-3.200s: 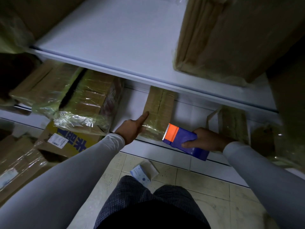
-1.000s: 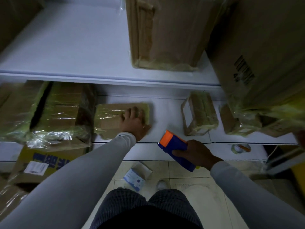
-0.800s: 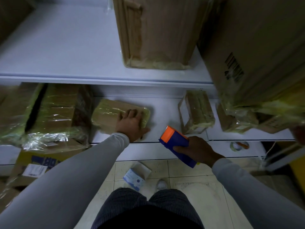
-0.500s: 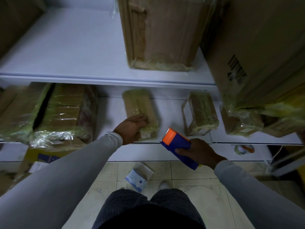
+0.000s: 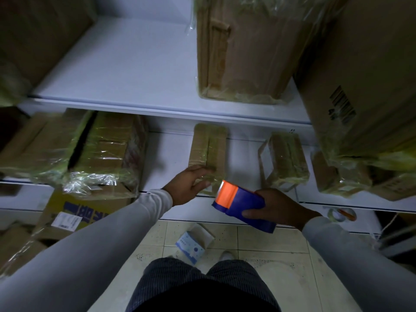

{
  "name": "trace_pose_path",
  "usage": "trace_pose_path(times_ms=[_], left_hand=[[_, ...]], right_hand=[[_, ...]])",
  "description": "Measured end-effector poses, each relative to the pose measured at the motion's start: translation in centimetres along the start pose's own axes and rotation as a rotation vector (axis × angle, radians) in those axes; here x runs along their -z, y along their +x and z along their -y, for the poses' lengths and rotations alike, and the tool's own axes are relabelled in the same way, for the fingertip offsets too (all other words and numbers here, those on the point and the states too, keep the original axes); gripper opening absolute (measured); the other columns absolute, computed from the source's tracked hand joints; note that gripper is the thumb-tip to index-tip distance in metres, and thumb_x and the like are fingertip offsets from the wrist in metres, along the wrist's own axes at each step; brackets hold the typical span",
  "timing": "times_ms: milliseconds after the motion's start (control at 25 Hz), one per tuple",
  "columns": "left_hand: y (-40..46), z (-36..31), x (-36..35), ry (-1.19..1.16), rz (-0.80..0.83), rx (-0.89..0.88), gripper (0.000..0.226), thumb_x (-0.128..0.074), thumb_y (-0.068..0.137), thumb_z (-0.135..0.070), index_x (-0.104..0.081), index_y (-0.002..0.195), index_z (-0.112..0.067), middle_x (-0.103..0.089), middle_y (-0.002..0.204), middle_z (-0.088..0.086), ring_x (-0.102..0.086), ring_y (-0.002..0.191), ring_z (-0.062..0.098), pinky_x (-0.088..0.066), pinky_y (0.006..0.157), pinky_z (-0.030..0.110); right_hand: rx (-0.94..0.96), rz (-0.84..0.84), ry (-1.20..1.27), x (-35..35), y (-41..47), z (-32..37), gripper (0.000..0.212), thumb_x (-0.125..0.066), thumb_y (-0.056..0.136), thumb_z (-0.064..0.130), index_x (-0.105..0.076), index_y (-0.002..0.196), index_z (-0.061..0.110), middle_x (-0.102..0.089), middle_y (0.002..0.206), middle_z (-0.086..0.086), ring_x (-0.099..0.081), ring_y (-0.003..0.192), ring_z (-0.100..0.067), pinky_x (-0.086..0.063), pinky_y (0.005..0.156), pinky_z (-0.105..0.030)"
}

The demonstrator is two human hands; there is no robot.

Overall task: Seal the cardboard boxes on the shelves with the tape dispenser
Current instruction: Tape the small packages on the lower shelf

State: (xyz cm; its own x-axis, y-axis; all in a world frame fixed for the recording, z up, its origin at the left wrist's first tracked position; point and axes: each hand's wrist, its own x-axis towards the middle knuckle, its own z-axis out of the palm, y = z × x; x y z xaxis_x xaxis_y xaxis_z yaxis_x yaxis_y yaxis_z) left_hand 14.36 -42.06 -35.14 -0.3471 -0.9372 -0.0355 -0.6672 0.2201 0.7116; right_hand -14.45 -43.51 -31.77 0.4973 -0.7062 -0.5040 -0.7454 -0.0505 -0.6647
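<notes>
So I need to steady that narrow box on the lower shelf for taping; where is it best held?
Hold the narrow box by its near end, from the left. It lies lengthwise, running back under the upper shelf, so only the front end is reachable. The left hand already rests there, which probably leaves the top seam free for the tape dispenser in the right hand.

bare shelf [image 5: 171, 152] gap between wrapped boxes [image 5: 105, 154] and small box [image 5: 208, 147].
</notes>
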Motion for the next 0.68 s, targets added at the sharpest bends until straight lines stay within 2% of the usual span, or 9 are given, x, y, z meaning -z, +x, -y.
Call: trace_pose_path(times_ms=[120,160,240,360,440,560,680], left_hand=[[-0.7,-1.4,0.4,-0.438,0.165,0.151,0.038,-0.046,0.098,-0.009,-0.046,0.137,-0.01,-0.057,0.13,0.006,-0.054,0.118,0.015,-0.044,0.098,0.02],[-1.0,-1.5,0.5,-0.547,0.198,0.183,0.036,-0.045,0.098,-0.004,-0.048,0.133,-0.007,-0.058,0.125,0.008,-0.056,0.113,0.015,-0.046,0.096,0.021],[-1.8,-1.4,0.7,-0.687,0.211,0.257,0.031,-0.044,0.097,0.0,-0.054,0.126,-0.007,-0.062,0.115,0.011,-0.059,0.104,0.018,-0.049,0.094,0.032],[-2.9,-0.4,1.1,-0.682,0.193,0.32,0.025,-0.046,0.096,0.0,-0.061,0.116,-0.004,-0.064,0.103,0.012,-0.061,0.092,0.02,-0.051,0.089,0.039],[-3.5,0.3,1.3,-0.648,0.181,0.34,0.02,-0.047,0.095,0.003,-0.064,0.105,-0.002,-0.064,0.091,0.009,-0.059,0.083,0.018,-0.052,0.081,0.034],[-4.2,1.1,1.5,-0.572,0.098,0.349,0.022,-0.05,0.094,0.001,-0.062,0.085,-0.015,-0.061,0.075,-0.002,-0.056,0.068,0.012,-0.049,0.064,0.021],[-4.5,1.7,1.4,-0.454,0.032,0.302,0.024,-0.048,0.094,-0.001,-0.056,0.078,-0.017,-0.055,0.069,-0.005,-0.053,0.062,0.01,-0.045,0.057,0.015]], right_hand=[[0.049,0.003,0.013,-0.1,0.9,1.8,0.026,-0.082,0.075,0.042,-0.065,0.089,0.029,-0.073,0.081,0.009,-0.069,0.074,-0.002,-0.054,0.066,-0.022],[0.053,0.007,0.01,-0.4,1.2,2.1,0.029,-0.082,0.075,0.043,-0.066,0.092,0.027,-0.073,0.084,0.007,-0.07,0.076,-0.004,-0.056,0.068,-0.024],[0.067,0.017,-0.005,-1.2,1.6,2.7,0.035,-0.082,0.075,0.043,-0.067,0.099,0.023,-0.075,0.089,0.003,-0.071,0.081,-0.008,-0.06,0.072,-0.028],[0.075,0.043,-0.025,-2.1,2.2,3.2,0.036,-0.081,0.075,0.044,-0.068,0.101,0.022,-0.075,0.091,0.003,-0.072,0.082,-0.009,-0.06,0.074,-0.029],[0.071,0.061,-0.036,-2.5,2.5,3.5,0.031,-0.081,0.075,0.044,-0.066,0.096,0.027,-0.074,0.089,0.006,-0.071,0.08,-0.006,-0.058,0.071,-0.024],[0.067,0.08,-0.047,-3.1,3.0,4.0,0.027,-0.081,0.076,0.046,-0.064,0.092,0.032,-0.073,0.087,0.01,-0.07,0.078,-0.002,-0.056,0.069,-0.02],[0.074,0.099,-0.05,-3.4,3.3,4.5,0.029,-0.08,0.075,0.048,-0.064,0.094,0.032,-0.073,0.089,0.011,-0.069,0.078,0.0,-0.055,0.068,-0.018]])
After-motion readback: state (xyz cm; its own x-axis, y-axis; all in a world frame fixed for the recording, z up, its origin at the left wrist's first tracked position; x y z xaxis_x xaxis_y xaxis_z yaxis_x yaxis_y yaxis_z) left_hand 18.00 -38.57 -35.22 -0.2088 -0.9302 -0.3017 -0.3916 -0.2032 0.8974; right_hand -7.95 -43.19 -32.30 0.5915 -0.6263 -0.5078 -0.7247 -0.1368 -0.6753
